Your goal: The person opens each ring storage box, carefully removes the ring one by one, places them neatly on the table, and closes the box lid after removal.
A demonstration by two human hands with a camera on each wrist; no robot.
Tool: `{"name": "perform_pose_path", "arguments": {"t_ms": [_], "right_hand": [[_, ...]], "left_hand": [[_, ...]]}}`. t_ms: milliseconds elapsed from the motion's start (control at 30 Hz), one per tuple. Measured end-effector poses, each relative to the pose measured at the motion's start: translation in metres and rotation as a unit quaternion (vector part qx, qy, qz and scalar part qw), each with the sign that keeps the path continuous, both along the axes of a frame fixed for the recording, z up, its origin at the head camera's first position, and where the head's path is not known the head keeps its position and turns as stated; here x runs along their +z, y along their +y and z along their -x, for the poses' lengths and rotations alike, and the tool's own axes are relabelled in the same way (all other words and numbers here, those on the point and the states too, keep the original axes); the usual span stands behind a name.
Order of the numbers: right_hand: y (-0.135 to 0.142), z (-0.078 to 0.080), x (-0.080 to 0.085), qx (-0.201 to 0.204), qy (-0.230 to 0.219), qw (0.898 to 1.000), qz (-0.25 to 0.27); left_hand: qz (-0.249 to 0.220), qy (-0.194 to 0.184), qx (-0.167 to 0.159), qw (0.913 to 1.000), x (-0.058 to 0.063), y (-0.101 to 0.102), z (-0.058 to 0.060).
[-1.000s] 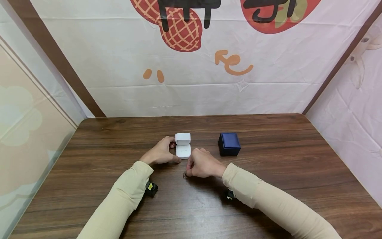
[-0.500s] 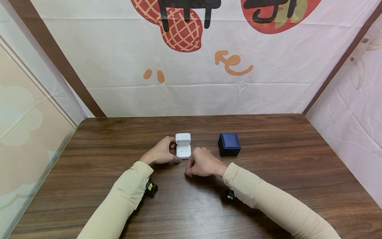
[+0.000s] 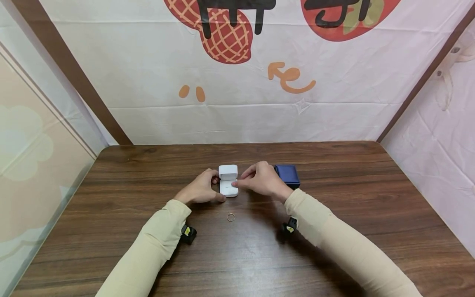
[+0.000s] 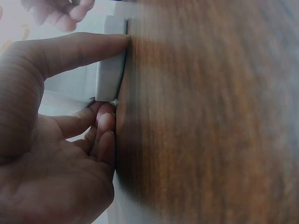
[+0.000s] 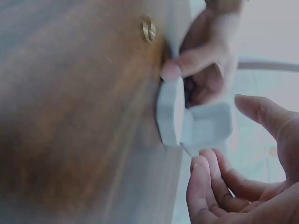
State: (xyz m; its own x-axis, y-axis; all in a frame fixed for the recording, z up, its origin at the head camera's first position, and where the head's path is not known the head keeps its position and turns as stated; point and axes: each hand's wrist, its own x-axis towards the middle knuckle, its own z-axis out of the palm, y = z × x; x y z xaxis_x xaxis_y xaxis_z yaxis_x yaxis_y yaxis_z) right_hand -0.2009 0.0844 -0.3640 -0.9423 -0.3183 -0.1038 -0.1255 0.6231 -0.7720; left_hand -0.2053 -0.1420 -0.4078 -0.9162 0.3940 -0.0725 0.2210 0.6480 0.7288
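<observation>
A small white ring box (image 3: 228,190) stands with its lid raised on the table. My left hand (image 3: 200,188) grips it from the left, thumb at the front and fingers curled at the back; in the left wrist view the thumb (image 4: 88,49) lies along the box's side (image 4: 110,77). At the box's right is my right hand (image 3: 262,180), thumb and fingers spread apart and holding nothing. In the right wrist view its fingertips (image 5: 200,168) are close by the hinge. A gold ring (image 3: 231,217) lies on the wood in front of the box.
A dark blue box (image 3: 287,175) with its lid down stands behind the right hand, partly covered by it. The brown wooden table (image 3: 148,165) ends at a printed white cloth backdrop (image 3: 241,119). More printed cloth hangs along both sides.
My right hand has let go of the gold ring, leaving it on the table, and moved up and away to the white box's right side. My left hand keeps its place.
</observation>
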Motion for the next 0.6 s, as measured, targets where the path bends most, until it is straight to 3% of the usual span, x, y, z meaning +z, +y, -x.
{"name": "perform_pose_path", "arguments": {"t_ms": [200,433,600], "right_hand": [[0.001,0.016,0.005,-0.046,-0.028,0.998,0.017],[-0.005,0.029,0.003,-0.017,-0.072,0.997,0.022],[-0.009,0.035,-0.002,-0.013,-0.129,0.99,0.057]], "left_hand": [[-0.004,-0.001,0.0,1.0,0.002,-0.001,0.0],[0.0,-0.006,0.003,1.0,0.002,-0.001,-0.001],[0.001,-0.007,0.002,1.0,0.003,0.0,-0.002]]}}
